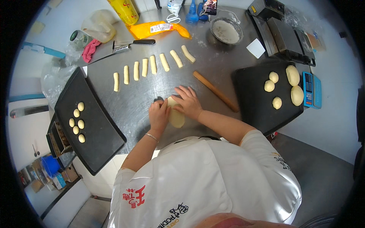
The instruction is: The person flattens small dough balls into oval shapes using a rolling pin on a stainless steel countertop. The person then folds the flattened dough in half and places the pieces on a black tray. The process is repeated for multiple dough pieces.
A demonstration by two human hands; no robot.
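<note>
A flattened oval of dough lies on the steel worktable in front of me. My left hand pinches its upper left edge between thumb and fingers. The fingers of my right hand rest spread over its upper right part. Beyond my hands, several short rolled dough cylinders lie in a slanting row. A wooden rolling pin rests diagonally to the right of my right hand.
Black trays with dough balls flank me, one at left, one at right. Behind stand a bowl of flour, a white scraper, a black-handled tool and a yellow bag. A blue digital scale sits far right.
</note>
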